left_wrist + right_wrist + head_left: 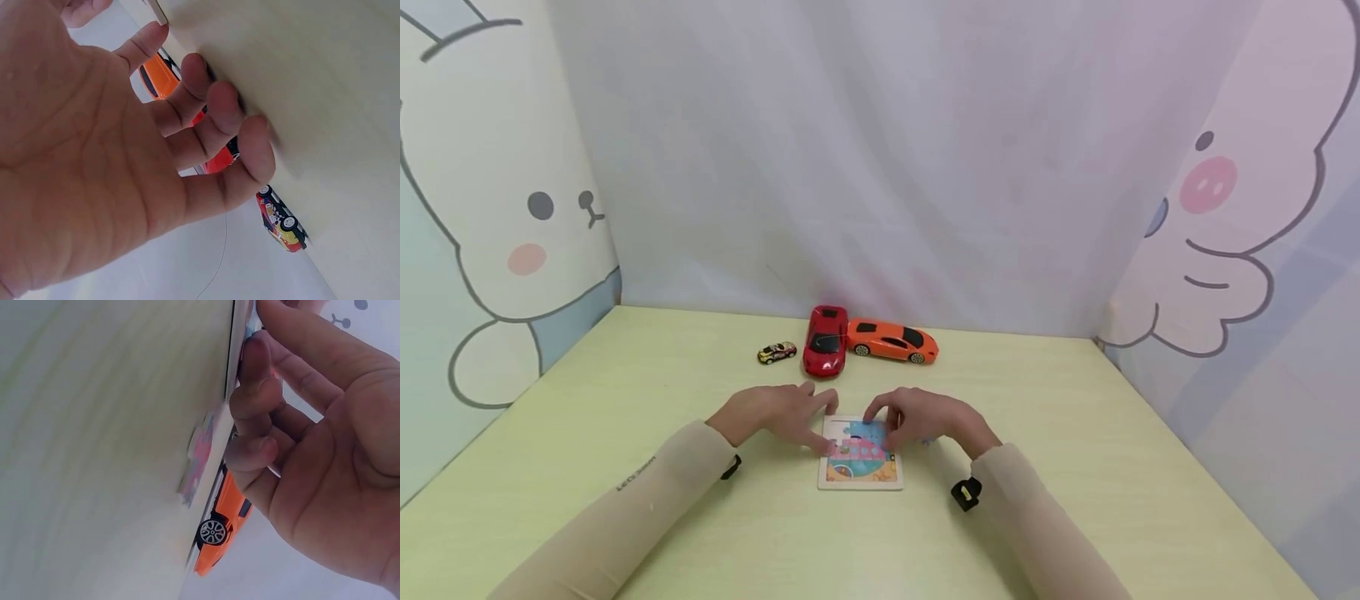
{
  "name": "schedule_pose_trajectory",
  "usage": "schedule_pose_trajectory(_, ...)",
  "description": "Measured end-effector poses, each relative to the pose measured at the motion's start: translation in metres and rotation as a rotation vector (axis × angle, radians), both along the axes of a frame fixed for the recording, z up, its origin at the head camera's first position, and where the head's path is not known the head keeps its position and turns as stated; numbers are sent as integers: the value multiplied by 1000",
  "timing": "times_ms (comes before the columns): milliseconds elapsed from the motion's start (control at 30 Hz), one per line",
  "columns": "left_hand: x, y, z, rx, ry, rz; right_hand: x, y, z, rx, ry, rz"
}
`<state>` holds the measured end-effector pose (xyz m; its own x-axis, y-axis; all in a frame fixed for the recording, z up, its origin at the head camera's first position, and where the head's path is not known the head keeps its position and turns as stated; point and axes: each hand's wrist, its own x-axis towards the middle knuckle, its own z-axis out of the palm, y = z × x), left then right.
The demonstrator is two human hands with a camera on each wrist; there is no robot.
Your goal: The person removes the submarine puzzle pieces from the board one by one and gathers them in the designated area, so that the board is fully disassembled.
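Near the middle of the worktop (625, 400) lay the puzzle board (860, 473). The left hand (771, 414) and right hand (925, 419) rested loosely curled fingers on it, gripping nothing. Pieces likely seated best under light, flat pressure.

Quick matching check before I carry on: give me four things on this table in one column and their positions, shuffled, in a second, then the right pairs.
Things
1. red car
2. orange car
3. small yellow car
4. puzzle board

Places
A. under both hands' fingertips
B. leftmost of the three cars
C. middle of the three cars
D. rightmost of the three cars

Pairs: 1-C, 2-D, 3-B, 4-A
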<state>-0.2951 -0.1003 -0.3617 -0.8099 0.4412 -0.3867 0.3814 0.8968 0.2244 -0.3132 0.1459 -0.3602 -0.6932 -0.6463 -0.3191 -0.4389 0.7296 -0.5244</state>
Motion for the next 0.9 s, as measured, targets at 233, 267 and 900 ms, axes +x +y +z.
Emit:
schedule_pose_trajectory(233, 0, -1, 0, -8, 2, 3, 3, -4, -1, 38, 13, 10)
schedule_pose_trajectory(267, 0, -1, 0, -8, 2, 3, 3, -4, -1, 39, 10, 11)
schedule_pose_trajectory(900, -1, 0, -3, -7, 6, 12, 6, -3, -1, -2, -18, 35)
